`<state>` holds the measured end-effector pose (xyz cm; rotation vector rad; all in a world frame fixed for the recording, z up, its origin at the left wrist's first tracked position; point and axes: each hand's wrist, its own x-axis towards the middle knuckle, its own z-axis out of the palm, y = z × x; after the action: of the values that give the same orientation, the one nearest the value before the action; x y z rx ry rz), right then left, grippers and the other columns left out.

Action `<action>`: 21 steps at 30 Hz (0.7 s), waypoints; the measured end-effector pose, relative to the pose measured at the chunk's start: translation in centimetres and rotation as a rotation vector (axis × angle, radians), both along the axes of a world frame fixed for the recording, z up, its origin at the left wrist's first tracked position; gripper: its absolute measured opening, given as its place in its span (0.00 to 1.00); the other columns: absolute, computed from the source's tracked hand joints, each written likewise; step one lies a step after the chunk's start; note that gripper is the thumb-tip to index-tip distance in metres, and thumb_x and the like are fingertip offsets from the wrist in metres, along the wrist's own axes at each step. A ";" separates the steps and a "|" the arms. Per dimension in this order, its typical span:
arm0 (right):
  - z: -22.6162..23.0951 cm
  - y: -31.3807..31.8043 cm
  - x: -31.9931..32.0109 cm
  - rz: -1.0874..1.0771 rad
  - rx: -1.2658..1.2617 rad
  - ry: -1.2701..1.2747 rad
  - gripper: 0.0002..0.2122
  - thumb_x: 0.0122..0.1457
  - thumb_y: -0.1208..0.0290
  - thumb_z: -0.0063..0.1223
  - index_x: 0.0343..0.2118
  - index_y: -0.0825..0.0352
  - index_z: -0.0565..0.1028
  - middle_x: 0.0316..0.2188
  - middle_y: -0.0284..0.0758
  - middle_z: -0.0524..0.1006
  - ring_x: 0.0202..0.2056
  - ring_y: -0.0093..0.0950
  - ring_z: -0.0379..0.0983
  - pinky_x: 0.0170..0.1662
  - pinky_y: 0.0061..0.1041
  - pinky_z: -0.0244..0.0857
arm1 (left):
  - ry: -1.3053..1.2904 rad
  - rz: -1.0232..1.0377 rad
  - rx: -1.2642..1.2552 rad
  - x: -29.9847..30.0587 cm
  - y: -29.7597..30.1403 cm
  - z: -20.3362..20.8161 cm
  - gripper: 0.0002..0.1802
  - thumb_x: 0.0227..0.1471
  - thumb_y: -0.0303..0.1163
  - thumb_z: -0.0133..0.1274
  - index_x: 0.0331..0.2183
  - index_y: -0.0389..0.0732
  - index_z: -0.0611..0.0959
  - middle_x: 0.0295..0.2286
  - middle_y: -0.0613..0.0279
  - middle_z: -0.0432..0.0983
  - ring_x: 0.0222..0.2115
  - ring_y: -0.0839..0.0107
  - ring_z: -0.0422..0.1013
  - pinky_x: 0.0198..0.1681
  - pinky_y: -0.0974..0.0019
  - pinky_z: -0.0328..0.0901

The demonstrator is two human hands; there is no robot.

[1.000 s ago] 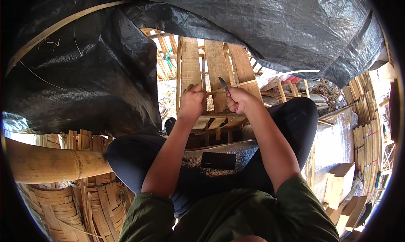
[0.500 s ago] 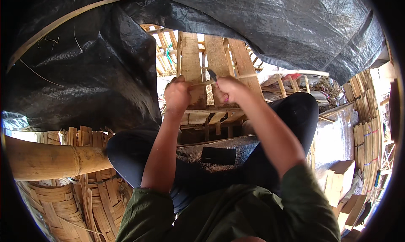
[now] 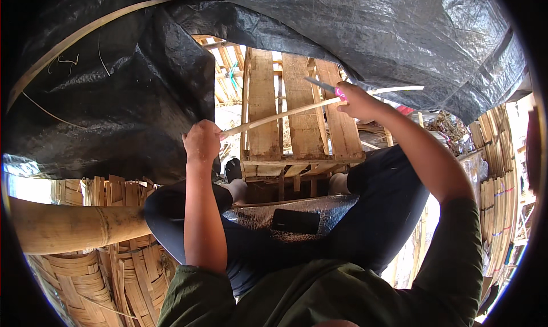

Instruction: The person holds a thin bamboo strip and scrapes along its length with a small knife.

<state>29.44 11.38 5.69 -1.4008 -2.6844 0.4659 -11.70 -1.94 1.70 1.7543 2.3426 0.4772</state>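
A long pale bamboo strip (image 3: 279,115) slants up to the right over a slatted wooden bench (image 3: 264,99). Its near left end is gripped in my closed left hand (image 3: 202,141). Farther along, my right hand (image 3: 361,103) is closed round the pink handle of a knife (image 3: 321,84), whose blade points up and left. The strip passes at that hand, and its far end sticks out to the right beyond it. Whether the right fingers also touch the strip, I cannot tell.
Black plastic sheeting (image 3: 399,41) hangs across the far side and left. A black phone (image 3: 295,221) lies on a silvery pad (image 3: 242,216) between my legs. A thick bamboo pole (image 3: 74,227) and woven bamboo (image 3: 120,270) are at left; bundled strips (image 3: 495,196) stand at right.
My hands have drawn apart: the left moved left and lower, the right went right and slightly up with the knife. A longer stretch of strip now shows between them.
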 end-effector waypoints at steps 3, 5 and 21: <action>-2.6 0.9 -1.1 0.027 -0.052 0.035 0.15 0.53 0.74 0.61 0.42 0.70 0.72 0.43 0.48 0.74 0.46 0.44 0.72 0.47 0.40 0.66 | -0.032 -0.021 -0.082 0.3 -0.2 0.6 0.01 0.46 0.32 0.62 0.26 0.48 0.87 0.32 0.60 0.81 0.38 0.55 0.76 0.50 0.41 0.64; -4.2 1.4 -2.7 0.065 -0.027 0.028 0.09 0.53 0.78 0.57 0.37 0.70 0.76 0.37 0.51 0.76 0.42 0.46 0.74 0.44 0.42 0.67 | -0.001 -0.142 -0.003 0.7 -0.5 0.4 0.02 0.47 0.30 0.61 0.27 0.47 0.87 0.32 0.61 0.80 0.38 0.55 0.76 0.48 0.39 0.64; -1.0 4.1 -5.3 0.235 -0.076 -0.059 0.04 0.48 0.78 0.59 0.24 0.72 0.75 0.25 0.50 0.76 0.34 0.47 0.75 0.38 0.42 0.66 | -0.122 -0.272 0.209 5.7 1.0 2.2 0.07 0.46 0.32 0.65 0.31 0.43 0.87 0.30 0.61 0.81 0.31 0.57 0.77 0.34 0.59 0.70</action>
<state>24.13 15.45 4.70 -1.1365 -2.9235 0.5578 -6.00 -0.91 3.90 2.0324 1.9933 0.7809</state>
